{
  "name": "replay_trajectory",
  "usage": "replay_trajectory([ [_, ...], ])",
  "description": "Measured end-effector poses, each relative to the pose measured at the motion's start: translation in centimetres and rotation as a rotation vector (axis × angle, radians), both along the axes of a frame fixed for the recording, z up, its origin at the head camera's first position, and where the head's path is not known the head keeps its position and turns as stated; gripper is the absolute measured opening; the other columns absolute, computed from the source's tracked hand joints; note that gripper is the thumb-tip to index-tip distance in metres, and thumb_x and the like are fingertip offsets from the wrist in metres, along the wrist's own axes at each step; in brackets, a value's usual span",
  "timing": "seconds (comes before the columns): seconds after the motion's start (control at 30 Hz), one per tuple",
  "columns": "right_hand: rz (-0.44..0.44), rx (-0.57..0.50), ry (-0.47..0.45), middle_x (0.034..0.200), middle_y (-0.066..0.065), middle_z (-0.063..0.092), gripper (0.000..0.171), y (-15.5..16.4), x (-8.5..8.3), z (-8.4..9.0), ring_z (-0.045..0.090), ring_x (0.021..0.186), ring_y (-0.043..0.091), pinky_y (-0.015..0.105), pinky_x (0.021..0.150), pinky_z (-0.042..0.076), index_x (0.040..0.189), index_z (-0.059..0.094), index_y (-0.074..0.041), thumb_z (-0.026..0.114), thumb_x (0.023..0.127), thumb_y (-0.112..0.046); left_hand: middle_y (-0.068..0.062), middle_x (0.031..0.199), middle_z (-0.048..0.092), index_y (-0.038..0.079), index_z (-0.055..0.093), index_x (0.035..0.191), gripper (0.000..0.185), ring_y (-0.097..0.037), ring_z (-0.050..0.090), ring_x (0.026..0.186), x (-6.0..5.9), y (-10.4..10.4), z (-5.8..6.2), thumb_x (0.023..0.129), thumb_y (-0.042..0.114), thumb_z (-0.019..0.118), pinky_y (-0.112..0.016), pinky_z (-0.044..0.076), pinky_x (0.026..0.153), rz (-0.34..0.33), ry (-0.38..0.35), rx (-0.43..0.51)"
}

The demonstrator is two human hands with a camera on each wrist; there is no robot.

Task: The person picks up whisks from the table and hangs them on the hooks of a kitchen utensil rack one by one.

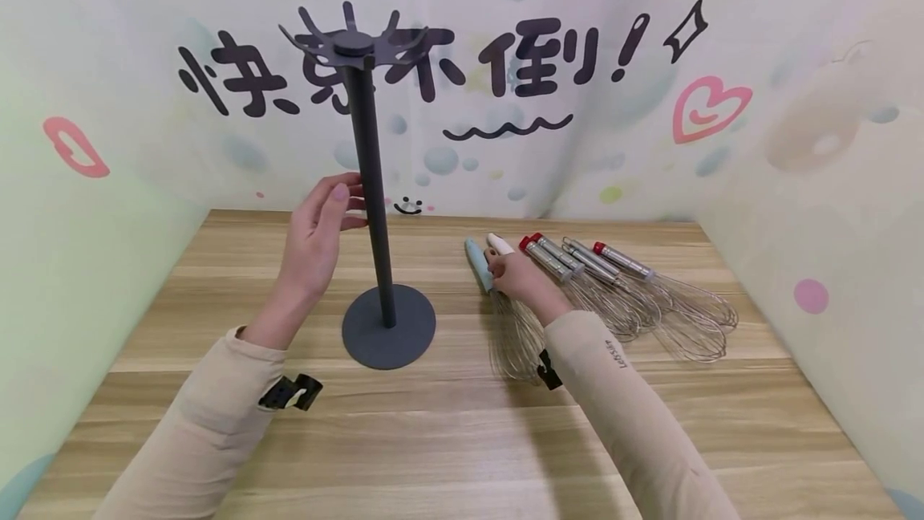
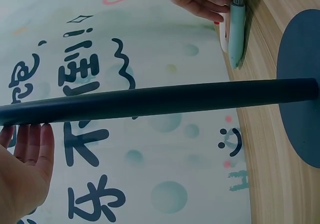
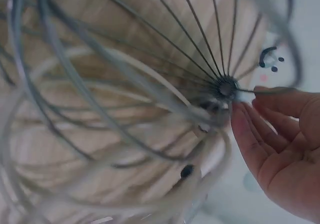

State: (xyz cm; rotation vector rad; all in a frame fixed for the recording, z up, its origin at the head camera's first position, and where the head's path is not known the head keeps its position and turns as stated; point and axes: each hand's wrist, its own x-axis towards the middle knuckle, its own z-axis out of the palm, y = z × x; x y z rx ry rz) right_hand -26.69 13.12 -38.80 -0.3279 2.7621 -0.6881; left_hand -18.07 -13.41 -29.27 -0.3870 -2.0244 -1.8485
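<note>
The dark grey stand point(image 1: 372, 159) has a round base, an upright pole and a ring of hooks on top. My left hand point(image 1: 314, 243) touches its pole from the left with extended fingers; the thumb is not wrapped round it. In the left wrist view the left fingertips point(image 2: 46, 139) meet the pole's edge. My right hand point(image 1: 525, 279) is at the handles of a light blue whisk point(image 1: 479, 263) and a white-handled whisk point(image 1: 500, 244). Its thumb and fingers come close together by the wire hub in the right wrist view; wires and hand hide whether they pinch a handle.
To the right lie several metal whisks point(image 1: 624, 260), some with red handle ends, their wire loops overlapping. The wooden table point(image 1: 447, 440) meets a printed backdrop point(image 1: 462, 167) behind and at both sides. The stand's base point(image 1: 388, 347) rests left of the whisks.
</note>
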Motion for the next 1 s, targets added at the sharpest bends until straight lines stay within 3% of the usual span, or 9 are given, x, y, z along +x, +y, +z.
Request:
replay_trajectory([
  [0.1, -0.004, 0.077, 0.034, 0.085, 0.01, 0.059, 0.007, -0.3, 0.1, -0.4, 0.047, 0.075, 0.019, 0.023, 0.063, 0.036, 0.09, 0.063, -0.001, 0.058, 0.085, 0.0, 0.015, 0.104, 0.06, -0.002, 0.053, 0.126, 0.036, -0.003, 0.06, 0.095, 0.0, 0.0, 0.1, 0.1, 0.023, 0.047, -0.012, 0.053, 0.081, 0.003, -0.025, -0.023],
  [0.17, 0.005, 0.126, 0.076, 0.095, 0.011, 0.065, 0.004, -0.6, 0.2, -0.7, 0.045, 0.073, 0.018, 0.022, 0.061, 0.033, 0.083, 0.059, -0.003, 0.06, 0.082, 0.0, 0.014, 0.106, 0.059, 0.0, 0.052, 0.128, 0.037, -0.003, 0.06, 0.096, 0.1, 0.0, 0.2, 0.097, 0.02, 0.054, -0.011, 0.052, 0.082, 0.016, -0.051, -0.061],
  [0.27, 0.021, 0.164, 0.119, 0.128, 0.014, 0.061, 0.003, -1.2, 0.2, -1.3, 0.05, 0.075, 0.02, 0.026, 0.063, 0.041, 0.081, 0.059, -0.002, 0.062, 0.08, 0.0, 0.011, 0.111, 0.057, 0.004, 0.051, 0.13, 0.041, -0.003, 0.058, 0.099, 0.2, 0.0, 0.3, 0.093, 0.018, 0.062, -0.009, 0.05, 0.084, 0.044, -0.083, -0.128],
  [0.37, 0.016, 0.17, 0.131, 0.145, 0.013, 0.048, 0.026, -1.8, 0.4, -1.7, 0.06, 0.085, 0.023, 0.03, 0.073, 0.052, 0.108, 0.064, 0.002, 0.065, 0.082, -0.003, 0.006, 0.114, 0.058, 0.006, 0.051, 0.131, 0.042, -0.002, 0.058, 0.099, 0.2, -0.1, 0.4, 0.092, 0.018, 0.063, -0.009, 0.05, 0.085, 0.068, -0.098, -0.154],
  [0.47, -0.018, 0.171, 0.106, 0.145, 0.013, 0.048, 0.059, -2.2, 0.8, -2.1, 0.066, 0.088, 0.024, 0.034, 0.077, 0.056, 0.139, 0.045, -0.001, 0.068, 0.085, -0.009, 0.002, 0.116, 0.059, 0.007, 0.052, 0.131, 0.042, -0.002, 0.058, 0.099, 0.1, 0.0, 0.3, 0.092, 0.018, 0.063, -0.01, 0.05, 0.085, 0.077, -0.1, -0.161],
  [0.53, -0.038, 0.17, 0.088, 0.147, 0.011, 0.045, 0.068, -2.3, 1.0, -2.2, 0.067, 0.09, 0.025, 0.035, 0.078, 0.056, 0.145, 0.038, -0.003, 0.07, 0.086, -0.013, 0.001, 0.117, 0.059, 0.007, 0.052, 0.131, 0.042, -0.002, 0.058, 0.099, 0.0, 0.0, 0.3, 0.092, 0.019, 0.063, -0.01, 0.05, 0.085, 0.079, -0.098, -0.168],
  [0.77, -0.077, 0.106, 0.059, 0.158, 0.005, 0.028, 0.033, -2.4, 1.2, -2.3, 0.063, 0.104, 0.029, 0.037, 0.087, 0.055, 0.116, 0.063, 0.003, 0.068, 0.087, -0.012, -0.008, 0.121, 0.06, 0.007, 0.052, 0.131, 0.042, -0.001, 0.058, 0.099, 0.0, -0.1, 0.3, 0.092, 0.02, 0.064, -0.01, 0.05, 0.085, 0.083, -0.096, -0.19],
  [0.93, -0.06, 0.053, 0.093, 0.156, 0.008, 0.032, 0.026, -2.1, 1.4, -2.2, 0.06, 0.116, 0.03, 0.036, 0.09, 0.054, 0.107, 0.067, 0.007, 0.067, 0.086, -0.008, -0.008, 0.121, 0.061, 0.007, 0.053, 0.13, 0.042, -0.001, 0.058, 0.1, 0.0, -0.2, 0.3, 0.092, 0.021, 0.064, -0.01, 0.05, 0.085, 0.079, -0.103, -0.188],
  [1.0, -0.058, 0.022, 0.108, 0.149, 0.013, 0.042, 0.025, -2.0, 1.5, -2.0, 0.062, 0.113, 0.03, 0.035, 0.087, 0.055, 0.106, 0.068, 0.008, 0.066, 0.085, -0.005, -0.008, 0.12, 0.061, 0.008, 0.053, 0.13, 0.042, -0.001, 0.058, 0.1, 0.0, -0.2, 0.3, 0.092, 0.021, 0.064, -0.011, 0.051, 0.085, 0.08, -0.106, -0.189],
])
